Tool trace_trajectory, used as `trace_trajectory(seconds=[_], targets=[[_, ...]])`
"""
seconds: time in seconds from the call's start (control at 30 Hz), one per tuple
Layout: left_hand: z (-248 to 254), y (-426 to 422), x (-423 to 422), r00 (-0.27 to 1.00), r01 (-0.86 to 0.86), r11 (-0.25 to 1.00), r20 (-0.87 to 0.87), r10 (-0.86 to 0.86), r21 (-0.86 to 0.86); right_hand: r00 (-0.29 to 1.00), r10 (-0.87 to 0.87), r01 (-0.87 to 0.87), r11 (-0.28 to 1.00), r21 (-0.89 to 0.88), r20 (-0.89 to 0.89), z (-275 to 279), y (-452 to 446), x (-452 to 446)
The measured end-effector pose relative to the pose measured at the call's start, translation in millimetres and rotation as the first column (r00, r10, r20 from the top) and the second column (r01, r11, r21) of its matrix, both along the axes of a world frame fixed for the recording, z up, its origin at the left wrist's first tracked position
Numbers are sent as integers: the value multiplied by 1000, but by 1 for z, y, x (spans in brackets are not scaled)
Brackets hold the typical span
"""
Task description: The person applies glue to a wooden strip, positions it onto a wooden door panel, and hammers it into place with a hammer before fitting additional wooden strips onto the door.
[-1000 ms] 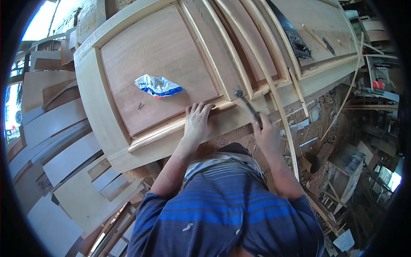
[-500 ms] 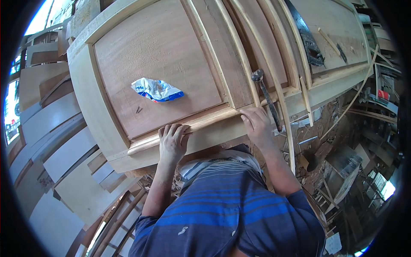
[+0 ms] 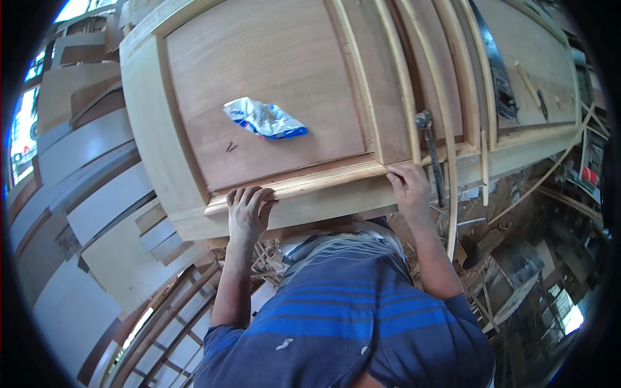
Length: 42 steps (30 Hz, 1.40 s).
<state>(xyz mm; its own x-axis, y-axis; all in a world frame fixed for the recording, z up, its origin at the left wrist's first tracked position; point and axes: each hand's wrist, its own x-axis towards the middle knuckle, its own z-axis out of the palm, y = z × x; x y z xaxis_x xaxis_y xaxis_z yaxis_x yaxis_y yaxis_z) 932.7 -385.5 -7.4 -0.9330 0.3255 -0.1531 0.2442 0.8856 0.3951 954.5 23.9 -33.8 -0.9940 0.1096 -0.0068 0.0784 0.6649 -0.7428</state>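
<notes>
A moulding strip [image 3: 323,180] runs along the near edge of a recessed panel [image 3: 259,64] in a wooden door. My left hand [image 3: 248,210] has its fingers bent over the strip near its left part. At the strip's right end, my right hand [image 3: 410,187] pinches the strip between thumb and fingers. Just right of that hand a hammer [image 3: 433,155] lies on the door, head away from me. A blue and white plastic packet [image 3: 265,118] rests on the panel, with a few nails [image 3: 231,147] to its left.
Long thin strips [image 3: 446,116] cross the door and overhang its near edge. A handsaw [image 3: 501,84] and a wood stick [image 3: 527,81] lie on the far right panel. Stacked boards [image 3: 97,161] stand at the left. Scraps and a wooden box [image 3: 517,265] are at the right.
The hammer has left my right hand and lies on the door. My right hand has moved onto the strip's right end, and my left hand has slid left along it. The view has shifted.
</notes>
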Motion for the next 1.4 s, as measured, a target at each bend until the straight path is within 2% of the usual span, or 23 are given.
trace_trajectory(seconds=[0.3,0.5,0.6,0.7,0.73,0.83,0.93,1.13,1.2,1.23,1.3,1.33,1.4], targets=[[-10,-11,2,998,-17,998,-63,21,59,999,18,-18,1000,1,37,4,-2,0],[-9,-10,2,998,-43,995,-34,46,91,999,27,-27,999,20,26,2,-2,1],[-1,-10,-4,998,-58,982,-16,62,178,999,23,-25,999,40,31,3,-1,1],[-1,-21,-18,981,-178,937,-15,191,302,999,-17,16,999,30,30,7,1,2],[-14,-31,-28,958,-205,932,-134,254,298,999,-45,45,998,44,-2,10,2,3],[-26,-42,-62,863,-367,905,-283,418,216,987,-119,128,988,89,-105,15,13,4],[-31,-46,-85,897,-249,966,-360,256,66,969,-202,219,969,117,-141,16,24,9],[-35,-43,-102,944,-181,975,-301,136,-129,960,-243,265,949,172,-142,14,37,21],[-37,-43,-107,943,-134,966,-327,56,-222,955,-216,272,910,311,-203,11,42,25],[-38,-45,-103,947,-134,974,-312,72,-181,951,-200,279,885,373,-236,10,43,24],[-37,-46,-97,953,-124,987,-288,92,-97,949,-283,316,852,418,-139,13,38,26],[-31,-44,-89,954,-108,994,-283,103,1,940,-330,335,832,443,-90,16,36,28],[-11,-28,-61,963,-248,914,-22,269,320,953,-291,295,820,490,-87,0,50,35]])
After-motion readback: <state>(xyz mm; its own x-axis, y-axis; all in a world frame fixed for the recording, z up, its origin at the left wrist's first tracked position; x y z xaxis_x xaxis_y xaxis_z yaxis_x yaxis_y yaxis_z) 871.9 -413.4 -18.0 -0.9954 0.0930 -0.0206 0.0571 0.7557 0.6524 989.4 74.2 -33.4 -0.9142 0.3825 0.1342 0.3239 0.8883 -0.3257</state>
